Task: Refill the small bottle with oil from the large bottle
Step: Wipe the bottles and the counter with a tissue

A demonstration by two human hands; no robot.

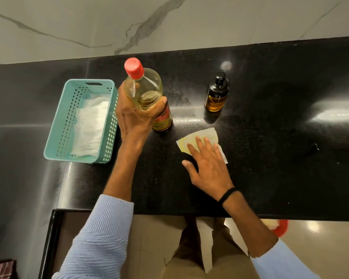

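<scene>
I see the left hand (135,115) wrapped around the middle of the large clear plastic bottle of yellow oil (149,93). The fingers curl round its far side and the thumb tip shows on the right of the body. The red screw cap (133,68) is on. The bottle's lower end sits close to the black stone counter (270,158); I cannot tell whether it touches.

The right hand (208,164) lies flat, palm down, fingers spread. It presses on a white paper tissue stained yellow (197,135), with the thumb splayed off the tissue onto the counter. There is a black band (229,195) on that wrist.

The small dark amber bottle with a black pump top (216,95) stands upright beyond the right hand. It is apart from the tissue and to the right of the large bottle.

Just left of the left hand is a teal perforated plastic basket (54,137) holding folded white tissues (91,125).

Below the right forearm, past the counter edge, is a red object (281,228), too blurred to identify.
</scene>
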